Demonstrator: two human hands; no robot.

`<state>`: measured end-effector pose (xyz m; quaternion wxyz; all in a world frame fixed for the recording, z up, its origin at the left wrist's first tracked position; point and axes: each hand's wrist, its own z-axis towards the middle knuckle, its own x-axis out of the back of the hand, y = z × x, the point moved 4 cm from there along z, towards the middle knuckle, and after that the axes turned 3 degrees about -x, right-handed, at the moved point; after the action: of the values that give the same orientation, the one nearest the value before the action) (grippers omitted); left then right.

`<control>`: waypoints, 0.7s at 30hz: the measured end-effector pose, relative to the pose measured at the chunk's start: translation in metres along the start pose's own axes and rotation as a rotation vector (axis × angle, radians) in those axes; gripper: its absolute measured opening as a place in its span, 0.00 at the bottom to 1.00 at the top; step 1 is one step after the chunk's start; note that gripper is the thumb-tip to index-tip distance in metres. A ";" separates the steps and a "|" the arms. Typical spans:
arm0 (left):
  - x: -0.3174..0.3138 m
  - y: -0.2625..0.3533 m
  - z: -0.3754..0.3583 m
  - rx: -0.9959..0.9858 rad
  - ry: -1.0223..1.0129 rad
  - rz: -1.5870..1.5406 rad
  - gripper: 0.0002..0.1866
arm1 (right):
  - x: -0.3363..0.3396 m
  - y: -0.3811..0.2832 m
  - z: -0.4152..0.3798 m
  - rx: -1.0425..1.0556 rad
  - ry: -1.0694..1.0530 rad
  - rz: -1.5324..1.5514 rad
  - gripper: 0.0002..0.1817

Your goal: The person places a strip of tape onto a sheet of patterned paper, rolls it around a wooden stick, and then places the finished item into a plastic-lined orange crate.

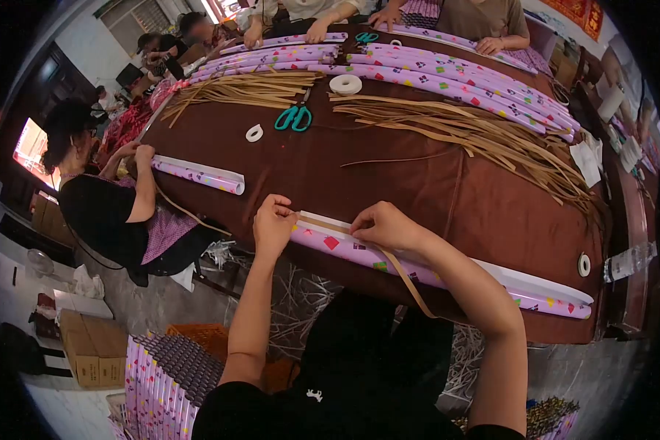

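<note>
A long lilac patterned roll of wrapping paper (pixel 330 243) lies along the table's near edge, its white inner side showing along the top. A narrow tan strip (pixel 411 284) runs along that white edge, and its loose tail hangs over the roll. My left hand (pixel 273 226) is closed in a pinch at the roll's left end, where the strip's end sits. Further right, my right hand (pixel 389 226) pinches the same strip between thumb and fingers, just above the paper. The fingertips partly hide the strip.
Teal-handled scissors (pixel 293 119), a small white tape roll (pixel 254 133) and a larger one (pixel 345 78) lie on the brown tablecloth (pixel 403 176). Behind are bundles of tan strips (pixel 484 139) and lilac rolls (pixel 455 73). A co-worker (pixel 103 198) handles another roll at left.
</note>
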<state>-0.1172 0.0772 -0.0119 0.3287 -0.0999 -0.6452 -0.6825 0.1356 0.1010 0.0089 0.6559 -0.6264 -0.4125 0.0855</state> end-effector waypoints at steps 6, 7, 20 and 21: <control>-0.001 0.000 0.001 -0.032 -0.005 -0.011 0.15 | 0.001 -0.003 -0.001 0.037 -0.001 -0.021 0.10; 0.000 0.004 0.000 -0.003 -0.008 0.019 0.15 | 0.001 -0.002 -0.001 0.037 -0.001 -0.021 0.10; -0.030 0.103 -0.083 -0.865 -0.044 0.356 0.07 | 0.001 -0.002 0.000 0.033 0.009 -0.040 0.10; -0.035 0.104 -0.087 -0.869 -0.076 0.360 0.08 | 0.001 -0.002 0.000 0.055 0.023 -0.044 0.10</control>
<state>-0.0052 0.0106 0.0407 0.3456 -0.3634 -0.2839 -0.8173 0.1351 0.1014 0.0109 0.6790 -0.5999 -0.4163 0.0753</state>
